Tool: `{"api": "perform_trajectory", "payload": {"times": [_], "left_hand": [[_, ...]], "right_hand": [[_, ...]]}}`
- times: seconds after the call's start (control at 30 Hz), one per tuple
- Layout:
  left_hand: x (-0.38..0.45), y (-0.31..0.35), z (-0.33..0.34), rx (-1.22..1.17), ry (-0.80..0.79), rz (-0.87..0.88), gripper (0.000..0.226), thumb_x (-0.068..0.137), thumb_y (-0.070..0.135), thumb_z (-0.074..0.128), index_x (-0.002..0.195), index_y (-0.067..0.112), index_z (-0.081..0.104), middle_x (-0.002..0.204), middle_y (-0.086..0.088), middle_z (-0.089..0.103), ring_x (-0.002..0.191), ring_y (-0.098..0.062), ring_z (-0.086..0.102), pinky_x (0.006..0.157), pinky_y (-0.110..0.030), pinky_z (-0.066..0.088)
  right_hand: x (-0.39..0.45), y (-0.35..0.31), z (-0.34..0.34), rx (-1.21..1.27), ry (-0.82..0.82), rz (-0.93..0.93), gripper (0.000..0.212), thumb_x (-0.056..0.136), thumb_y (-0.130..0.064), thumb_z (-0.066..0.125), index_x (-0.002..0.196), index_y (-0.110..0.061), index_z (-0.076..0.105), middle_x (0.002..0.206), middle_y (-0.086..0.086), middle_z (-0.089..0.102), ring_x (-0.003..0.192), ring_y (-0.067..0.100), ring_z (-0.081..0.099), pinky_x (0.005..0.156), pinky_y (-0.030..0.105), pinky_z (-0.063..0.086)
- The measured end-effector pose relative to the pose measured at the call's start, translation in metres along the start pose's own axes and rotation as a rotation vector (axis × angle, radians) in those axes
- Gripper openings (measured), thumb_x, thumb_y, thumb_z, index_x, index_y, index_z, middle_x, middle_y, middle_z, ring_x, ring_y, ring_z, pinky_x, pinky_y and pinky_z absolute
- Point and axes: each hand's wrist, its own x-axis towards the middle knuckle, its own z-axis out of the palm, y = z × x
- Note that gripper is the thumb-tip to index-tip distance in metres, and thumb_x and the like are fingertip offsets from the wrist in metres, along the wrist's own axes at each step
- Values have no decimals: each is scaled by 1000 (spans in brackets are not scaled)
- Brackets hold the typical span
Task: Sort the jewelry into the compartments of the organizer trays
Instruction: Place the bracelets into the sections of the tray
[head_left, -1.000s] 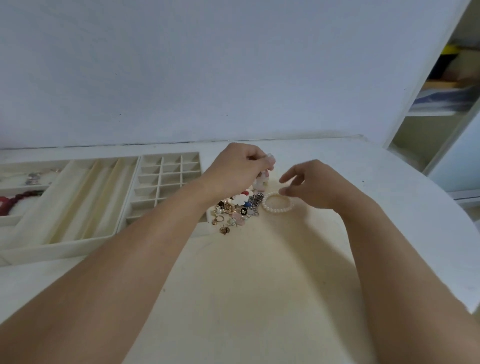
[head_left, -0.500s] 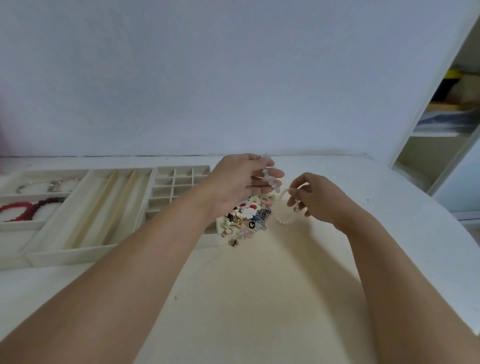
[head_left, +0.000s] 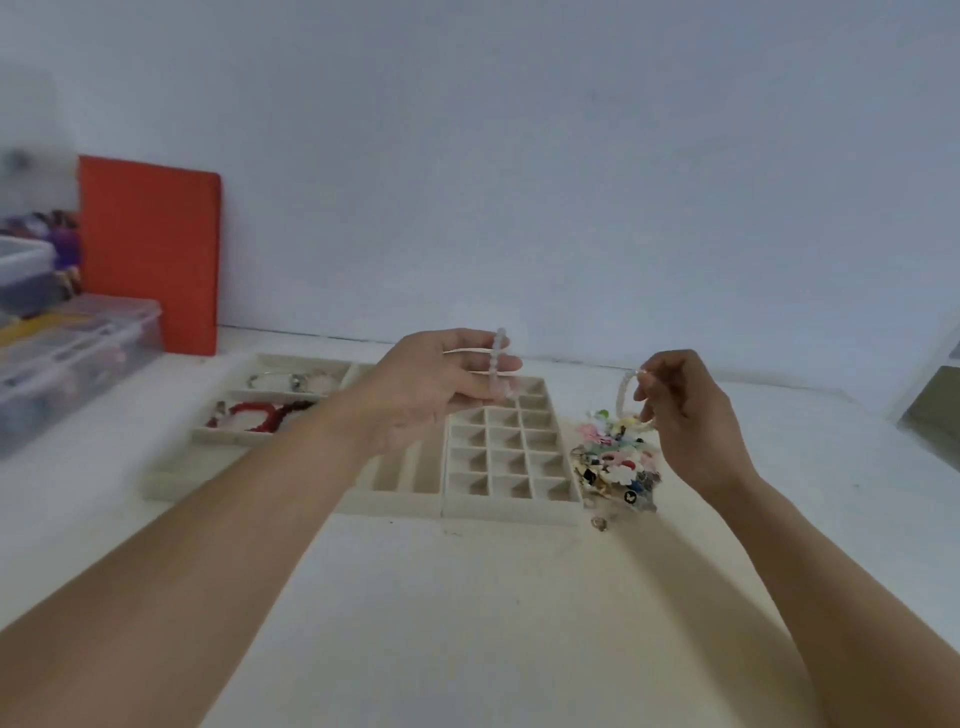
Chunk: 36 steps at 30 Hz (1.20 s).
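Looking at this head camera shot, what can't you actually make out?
- Clear storage boxes, head view: blurred and cut by the left edge; contents unreadable.
- Jewelry pile: pieces too small to identify.
- Middle tray: mostly hidden by the left hand and forearm.
- Shelf: cut by the right edge.

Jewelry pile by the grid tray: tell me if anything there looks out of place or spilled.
One small gold ring lies apart from the jewelry pile, nearer the table's front, just off the corner of the grid tray. The rest stays heaped together on the table, outside any compartment. Nothing looks broken.
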Motion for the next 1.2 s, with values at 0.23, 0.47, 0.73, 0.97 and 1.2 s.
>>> {"api": "perform_trajectory", "payload": {"times": [0.23,0.47,0.73,0.97,1.2], "left_hand": [[-44,21,-116,173,232,6,26,87,-5,68,108,11,70,98,-3,75,79,-14,67,75,-23,54],[-79,24,-199,572,353,-110,18,88,8,73,105,2,73,92,-13,75,68,-13,64,62,-24,55],[-82,24,-225,918,252,-214,7,89,7,73,94,12,73,80,-6,71,73,-19,64,67,-30,57],[-71,17,-222,1218,293,-199,13,84,14,76,95,21,76,91,5,69,80,-12,62,65,-23,47],[-70,21,-221,1253,296,-185,17,85,6,74,86,22,79,82,10,70,81,-10,63,77,-26,50]], "right_hand": [[-1,-96,118,169,-298,-151,5,103,-19,53,100,-22,55,82,-2,67,67,17,63,66,33,52],[-7,-163,224,103,-593,-186,4,101,-19,56,98,-21,58,81,-5,71,70,22,67,72,45,59],[-14,-186,267,-129,-811,-219,5,100,-19,56,102,-18,60,85,-5,73,64,8,60,60,20,47],[-16,-177,270,-241,-795,-265,9,97,-20,56,101,-25,62,88,-11,69,81,11,63,73,31,48],[-15,-171,271,-254,-752,-269,4,93,-27,63,97,-27,64,88,-12,67,81,10,60,70,30,44]]}}
